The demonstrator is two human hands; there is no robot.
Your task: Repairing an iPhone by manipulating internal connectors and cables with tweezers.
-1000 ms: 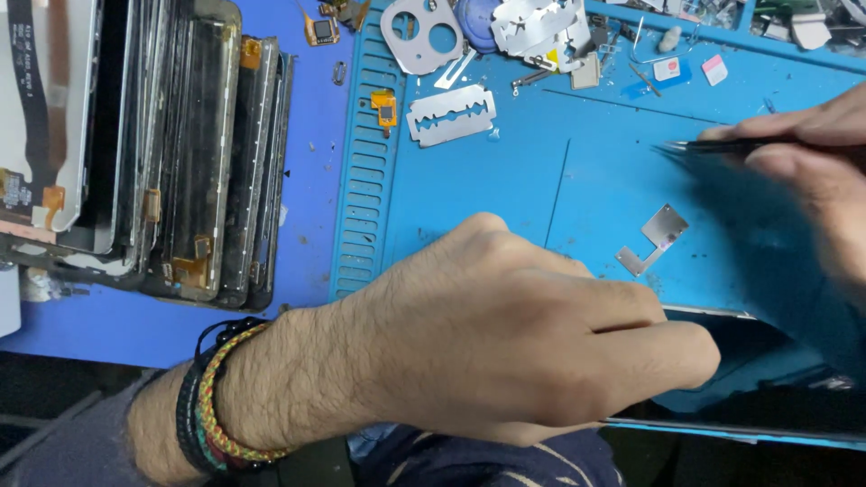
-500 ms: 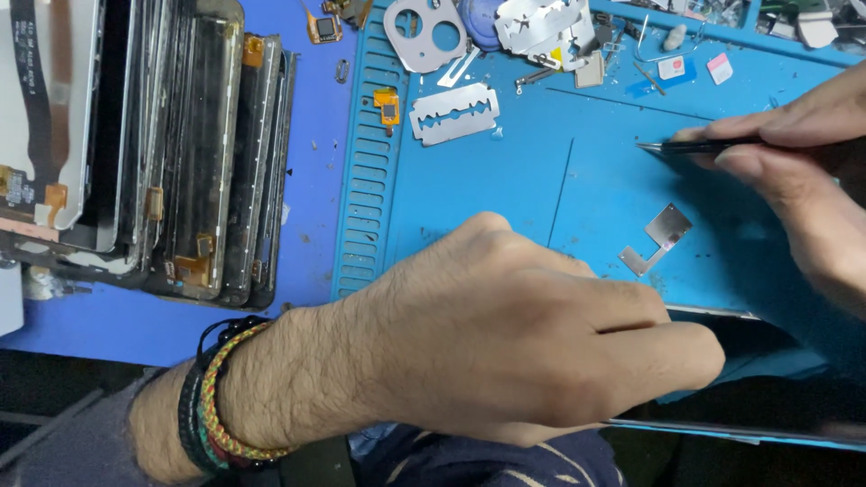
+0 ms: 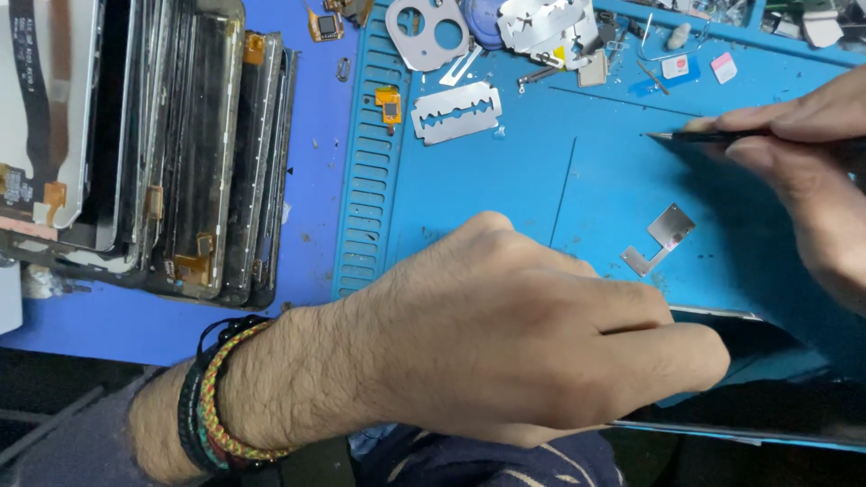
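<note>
My left hand (image 3: 532,334) lies palm down over the left end of a dark phone (image 3: 776,379) at the near edge of the blue work mat (image 3: 505,189), with its fingers closed on the phone's edge. My right hand (image 3: 803,162) comes in from the right and pinches black pointed tweezers (image 3: 704,136). Their tip hovers over the mat, above a small L-shaped metal shield plate (image 3: 663,236) that lies loose. Braided bracelets circle my left wrist.
A stack of bare phone screens and frames (image 3: 153,153) stands on edge at the left. A razor blade (image 3: 456,112), a camera-hole cover plate (image 3: 428,32), a small orange flex part (image 3: 389,104) and several small metal pieces lie along the mat's far edge.
My right hand with the tweezers has drifted slightly up and right. The left hand has stayed on the phone.
</note>
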